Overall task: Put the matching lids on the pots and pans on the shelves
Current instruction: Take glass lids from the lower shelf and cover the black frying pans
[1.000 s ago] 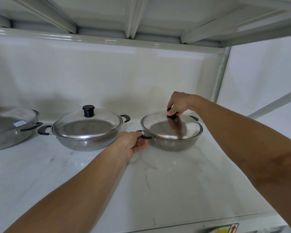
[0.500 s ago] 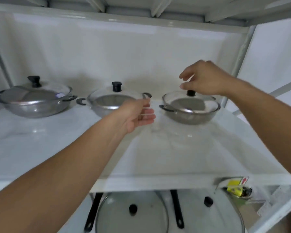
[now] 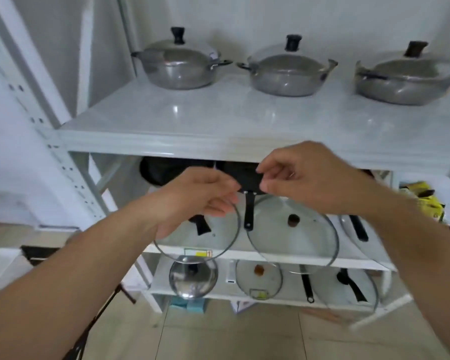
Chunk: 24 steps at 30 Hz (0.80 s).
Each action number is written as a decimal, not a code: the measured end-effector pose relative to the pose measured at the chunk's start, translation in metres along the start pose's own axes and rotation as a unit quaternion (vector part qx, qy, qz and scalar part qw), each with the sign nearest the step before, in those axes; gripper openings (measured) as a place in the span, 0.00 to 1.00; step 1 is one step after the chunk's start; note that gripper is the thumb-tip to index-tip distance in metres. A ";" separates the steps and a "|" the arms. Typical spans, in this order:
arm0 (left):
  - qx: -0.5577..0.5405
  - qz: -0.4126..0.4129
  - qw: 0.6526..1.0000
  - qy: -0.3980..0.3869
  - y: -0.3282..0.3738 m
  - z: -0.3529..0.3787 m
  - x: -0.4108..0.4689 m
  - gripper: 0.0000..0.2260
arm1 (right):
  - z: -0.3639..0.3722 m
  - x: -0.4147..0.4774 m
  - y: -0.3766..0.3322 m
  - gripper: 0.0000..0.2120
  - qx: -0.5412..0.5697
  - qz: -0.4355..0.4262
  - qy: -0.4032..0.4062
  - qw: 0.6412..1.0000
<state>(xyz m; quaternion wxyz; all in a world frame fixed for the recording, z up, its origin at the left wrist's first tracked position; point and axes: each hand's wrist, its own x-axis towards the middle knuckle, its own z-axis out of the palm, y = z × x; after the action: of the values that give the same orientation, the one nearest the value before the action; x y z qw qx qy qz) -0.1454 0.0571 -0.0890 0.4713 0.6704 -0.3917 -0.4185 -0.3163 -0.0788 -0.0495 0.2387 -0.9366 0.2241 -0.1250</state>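
Note:
Three steel pots stand on the top shelf [image 3: 218, 126], each with a black-knobbed lid on it: left pot [image 3: 178, 67], middle pot [image 3: 286, 74], right pot [image 3: 403, 81]. My left hand [image 3: 200, 201] and my right hand [image 3: 304, 178] hover in front of the shelf below, fingers loosely curled and holding nothing. On that shelf lie a glass lid [image 3: 216, 237] partly behind my left hand, a glass lid with a brown knob [image 3: 293, 220], and black pans [image 3: 164, 172] at the back. A pan handle [image 3: 249, 214] points forward between the two lids.
The bottom shelf holds a steel lid [image 3: 192, 278], a small glass lid [image 3: 258, 275], a large glass lid [image 3: 344, 289] and black pan handles. A white perforated upright [image 3: 50, 141] stands at the left. Yellow packaging [image 3: 426, 198] sits at the right. Below is tiled floor [image 3: 231, 333].
Both hands let go of the right pot's handle and lid knob and dropped from the top shelf to the shelf below. The view pulled back and tilted down, showing the lower shelves.

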 end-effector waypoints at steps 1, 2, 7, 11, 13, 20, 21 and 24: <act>-0.016 -0.024 0.999 0.036 -0.021 -0.011 0.000 0.11 | 0.024 0.007 -0.001 0.12 0.002 0.015 -0.004 1.000; -0.034 -0.047 0.996 0.070 -0.041 -0.022 0.000 0.10 | 0.047 0.014 0.000 0.13 0.007 0.026 -0.008 1.000; -0.066 -0.115 0.977 0.166 -0.118 -0.057 0.021 0.08 | 0.147 0.052 0.011 0.16 0.045 0.076 -0.037 0.995; 0.016 -0.108 0.964 0.243 -0.160 -0.072 0.059 0.07 | 0.214 0.091 0.028 0.11 0.048 0.101 -0.057 0.992; 0.164 -0.091 0.943 0.273 -0.182 -0.083 0.081 0.09 | 0.244 0.113 0.041 0.02 -0.003 0.092 -0.063 0.994; 0.473 -0.120 0.832 0.264 -0.256 -0.105 0.146 0.15 | 0.333 0.167 0.077 0.22 -0.121 0.115 -0.100 0.981; 0.462 -0.134 0.838 0.260 -0.264 -0.105 0.151 0.16 | 0.342 0.171 0.079 0.23 -0.115 0.133 -0.108 0.978; 0.451 -0.132 0.843 0.261 -0.280 -0.110 0.161 0.16 | 0.356 0.178 0.083 0.22 -0.107 0.159 -0.099 0.977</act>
<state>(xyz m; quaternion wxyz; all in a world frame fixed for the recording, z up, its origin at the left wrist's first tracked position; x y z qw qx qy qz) 0.0486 0.0118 -0.3663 0.1423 0.9387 -0.3075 -0.0639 -0.0700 -0.0902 -0.3733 0.1754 -0.9169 0.3570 0.0328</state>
